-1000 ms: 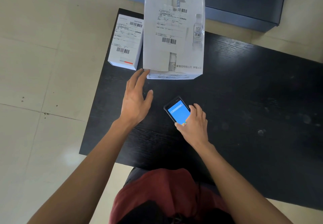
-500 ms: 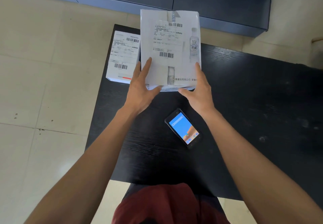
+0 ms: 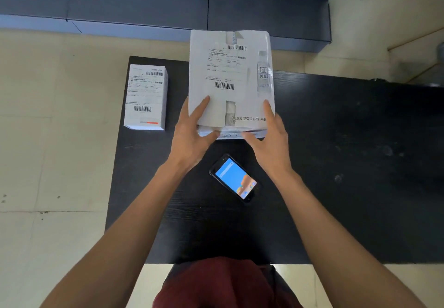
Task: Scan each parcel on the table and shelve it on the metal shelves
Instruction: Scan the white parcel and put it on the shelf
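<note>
Gripping the large white cardboard parcel (image 3: 230, 79) at its near corners, the person takes it from both sides at once: the left hand (image 3: 192, 130) has its fingers laid flat up the top face and its thumb tucked under the near edge, and the right hand (image 3: 269, 137) mirrors it, fingers up the right side, thumb beneath. That two-sided pinch suits a box this broad, which one hand could hardly carry level. The parcel sits at the far edge of the black wood-grain table (image 3: 336, 163), its printed shipping label and barcodes face up, probably so they could be read from above. Whether its base has left the table I cannot tell.

Just behind the hands, the black handheld scanner with a lit blue screen (image 3: 236, 179) lies flat on the table, apart from both hands, which frees them for the box; I take it the scan of this parcel is done. To the left, a smaller white boxed parcel (image 3: 146, 97) stands near the table's corner, label up, well clear of the grip and seemingly next. Beyond the table run the grey-blue metal shelves (image 3: 144, 2), close by.
</note>
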### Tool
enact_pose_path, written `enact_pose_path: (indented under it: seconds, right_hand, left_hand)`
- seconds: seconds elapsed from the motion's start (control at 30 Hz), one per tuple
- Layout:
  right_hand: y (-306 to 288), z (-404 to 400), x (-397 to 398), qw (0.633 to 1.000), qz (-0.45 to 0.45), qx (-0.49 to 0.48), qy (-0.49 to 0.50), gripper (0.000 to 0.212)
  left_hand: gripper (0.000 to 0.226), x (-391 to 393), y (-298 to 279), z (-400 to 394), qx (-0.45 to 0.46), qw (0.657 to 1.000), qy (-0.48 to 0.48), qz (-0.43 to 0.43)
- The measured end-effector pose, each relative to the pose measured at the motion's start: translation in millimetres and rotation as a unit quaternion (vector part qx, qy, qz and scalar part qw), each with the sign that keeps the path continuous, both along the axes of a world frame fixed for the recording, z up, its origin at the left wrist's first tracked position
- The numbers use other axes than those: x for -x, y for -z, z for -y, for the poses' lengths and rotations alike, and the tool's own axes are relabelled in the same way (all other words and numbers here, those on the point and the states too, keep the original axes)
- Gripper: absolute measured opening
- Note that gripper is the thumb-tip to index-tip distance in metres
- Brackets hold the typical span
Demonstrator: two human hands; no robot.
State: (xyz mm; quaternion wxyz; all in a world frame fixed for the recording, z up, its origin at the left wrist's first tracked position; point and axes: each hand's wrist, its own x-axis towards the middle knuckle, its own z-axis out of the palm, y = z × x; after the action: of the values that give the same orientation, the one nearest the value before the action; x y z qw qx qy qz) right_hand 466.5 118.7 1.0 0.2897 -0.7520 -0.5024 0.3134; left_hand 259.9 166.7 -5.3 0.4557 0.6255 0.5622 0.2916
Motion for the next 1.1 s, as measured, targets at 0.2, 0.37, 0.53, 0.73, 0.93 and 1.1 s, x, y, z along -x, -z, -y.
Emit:
enact_pose_path:
  seconds: [0.2,0.37,0.53,0.73,0.93,1.1]
  right_hand:
    - [-25.4,54.8,-43.6,0.993,-0.013,-0.084,0.082,0.087]
    - [-46.9,124.6,-85.4,0.982,-0.027,-0.118,0.147,0.085]
    - [-64.7,215.2,-133.0,0.969,-0.026,-0.140,0.202,0.086]
    - [-78.5,335.0,-188.0,0.945,-0.006,-0.162,0.284,0.088]
    - [-95.1,438.1,-229.2,0.912,0.008,-0.163,0.376,0.085]
    - [-111.3,501.6,-259.7,0.876,0.011,-0.192,0.442,0.080]
  left_hand:
    - [0.082,-57.0,-31.9,21.5,-0.046,0.996,0.072,0.004]
    - [0.083,-115.6,-58.3,67.4,-0.083,0.988,0.131,0.003]
    - [0.084,-176.8,-78.3,138.2,-0.107,0.976,0.188,0.011]
    - [0.082,-250.4,-96.8,234.0,-0.140,0.950,0.276,0.040]
    - [0.085,-323.1,-109.2,313.2,-0.152,0.917,0.364,0.060]
    - [0.089,-378.6,-120.5,359.0,-0.171,0.888,0.422,0.068]
